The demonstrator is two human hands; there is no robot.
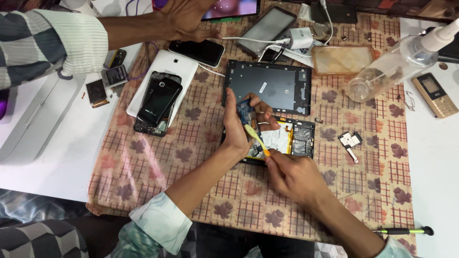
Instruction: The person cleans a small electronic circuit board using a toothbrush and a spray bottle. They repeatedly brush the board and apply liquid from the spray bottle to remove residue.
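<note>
Blue circuit board (245,111) pinched in left hand (237,128)

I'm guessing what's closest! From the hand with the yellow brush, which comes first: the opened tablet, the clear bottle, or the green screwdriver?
From the right hand:
1. Opened tablet, just above it.
2. Green screwdriver, lower right.
3. Clear bottle, upper right.

Bright, even light falls from overhead, leaving only soft, short shadows under the hands (267,143). Pale glare sits on the white bench (430,157) and the clear spray bottle (392,67). The centre is sharp; edges bow slightly and soften.
</note>
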